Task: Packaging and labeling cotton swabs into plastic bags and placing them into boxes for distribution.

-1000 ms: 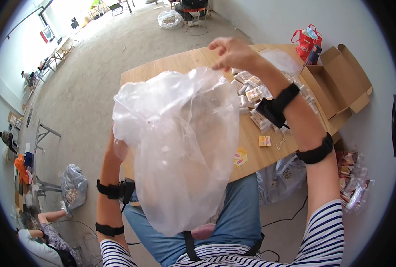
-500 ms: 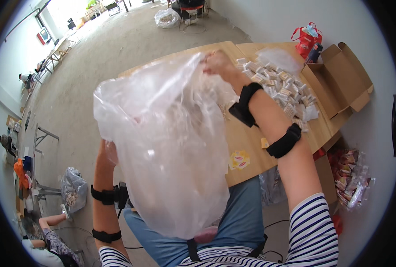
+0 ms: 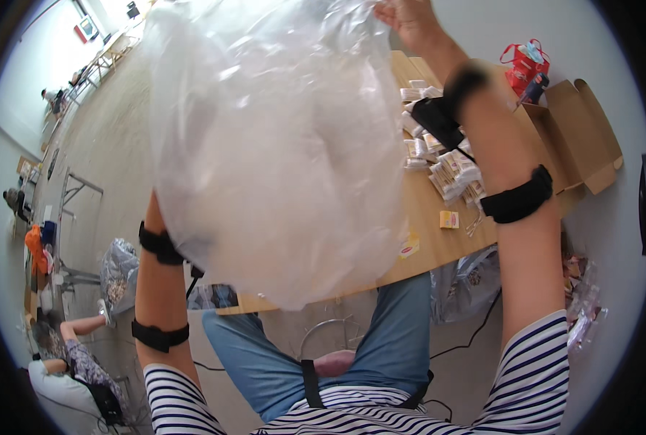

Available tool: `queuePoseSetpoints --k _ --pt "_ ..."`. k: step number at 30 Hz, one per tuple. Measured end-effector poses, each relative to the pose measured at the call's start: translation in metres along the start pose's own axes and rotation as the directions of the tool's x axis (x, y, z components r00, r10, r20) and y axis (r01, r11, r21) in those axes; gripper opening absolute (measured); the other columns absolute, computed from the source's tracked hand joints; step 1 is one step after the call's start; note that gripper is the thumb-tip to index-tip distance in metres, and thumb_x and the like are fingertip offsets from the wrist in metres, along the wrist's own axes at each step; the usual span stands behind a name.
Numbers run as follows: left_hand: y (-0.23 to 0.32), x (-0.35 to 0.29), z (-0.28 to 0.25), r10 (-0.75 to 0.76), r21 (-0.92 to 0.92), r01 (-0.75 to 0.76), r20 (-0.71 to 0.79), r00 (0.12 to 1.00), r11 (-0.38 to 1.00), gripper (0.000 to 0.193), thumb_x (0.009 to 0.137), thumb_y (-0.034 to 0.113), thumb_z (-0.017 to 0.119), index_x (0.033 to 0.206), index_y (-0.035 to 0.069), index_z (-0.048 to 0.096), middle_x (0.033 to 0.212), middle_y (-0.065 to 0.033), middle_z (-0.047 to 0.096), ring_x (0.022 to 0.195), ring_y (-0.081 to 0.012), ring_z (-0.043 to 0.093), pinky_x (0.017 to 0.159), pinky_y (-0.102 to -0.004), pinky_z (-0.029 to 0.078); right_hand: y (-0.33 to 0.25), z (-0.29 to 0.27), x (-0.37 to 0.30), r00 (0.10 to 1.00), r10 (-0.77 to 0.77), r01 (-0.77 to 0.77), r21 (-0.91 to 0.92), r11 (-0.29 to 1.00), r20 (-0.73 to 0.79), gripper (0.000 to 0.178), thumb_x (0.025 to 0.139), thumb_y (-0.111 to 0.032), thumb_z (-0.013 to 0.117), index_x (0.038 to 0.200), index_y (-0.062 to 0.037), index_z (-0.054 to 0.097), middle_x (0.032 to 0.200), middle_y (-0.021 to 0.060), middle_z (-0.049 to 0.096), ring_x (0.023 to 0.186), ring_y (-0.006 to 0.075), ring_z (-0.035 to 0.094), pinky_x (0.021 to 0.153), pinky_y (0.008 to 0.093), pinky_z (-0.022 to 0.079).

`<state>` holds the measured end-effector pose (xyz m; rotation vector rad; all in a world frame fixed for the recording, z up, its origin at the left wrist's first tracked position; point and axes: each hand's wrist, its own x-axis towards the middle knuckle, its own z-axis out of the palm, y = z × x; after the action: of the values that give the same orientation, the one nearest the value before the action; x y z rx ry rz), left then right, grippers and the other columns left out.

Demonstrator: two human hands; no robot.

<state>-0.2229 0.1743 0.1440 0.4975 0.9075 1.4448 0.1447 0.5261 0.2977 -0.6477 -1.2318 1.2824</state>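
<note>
"Fingers [image 3: 385, 13] of the right hand [image 3: 411, 23] curl closed, gripping the upper right edge of a clear plastic bag [image 3: 287, 174] above the table [image 3: 439, 243]. And the other hand?"

"Out of sight behind the cloudy film, its grip impossible to tell; the left forearm [image 3: 163, 297] rises beside the table's left end."

"Where does the bag hang?"

"Over the table's left part, its bottom drooping past the near edge."

"How is such a hold best managed?"

"A judgement: pinch the thin film firmly, keep the arms wide so it hangs spread, and carry the lower folds clear of the table's loose goods."

"Those goods being?"

"White packets [image 3: 453, 174] heaped on the table's right part, with a small yellow box [image 3: 449, 220] nearer its front edge. At the table's right side gapes an open cardboard box [image 3: 582, 138]; by its far right corner, a red bag [image 3: 526, 75]."
</note>
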Motion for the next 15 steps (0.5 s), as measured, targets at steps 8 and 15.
queuePoseSetpoints --k 8,15 --pt "-0.009 0.015 0.014 0.038 -0.001 -0.038 -0.025 0.999 0.999 0.071 0.098 0.015 0.062 0.156 0.008 0.022 0.122 -0.0143 0.060 0.104 -0.0237 0.065 0.087 -0.0373 0.058 -0.042 -0.027 -0.017 1.000 0.005 -0.009 0.217 0.976 0.019 0.027 0.097 -0.001 0.043 0.121 0.0045 0.055 0.116 0.0214 0.064 0.103 0.0335 0.067 0.095 0.0479 0.055" --pt "0.007 -0.002 -0.010 0.030 0.042 -0.031 0.040 0.999 0.999 0.070 0.097 0.014 0.062 0.156 0.008 0.024 0.122 -0.0142 0.060 0.104 -0.0239 0.065 0.088 -0.0375 0.058 -0.059 0.004 -0.028 0.986 -0.074 0.036 0.245 0.969 0.152 0.028 0.098 0.000 0.043 0.123 0.0062 0.055 0.120 0.0195 0.065 0.112 0.0337 0.064 0.102 0.0450 0.052"
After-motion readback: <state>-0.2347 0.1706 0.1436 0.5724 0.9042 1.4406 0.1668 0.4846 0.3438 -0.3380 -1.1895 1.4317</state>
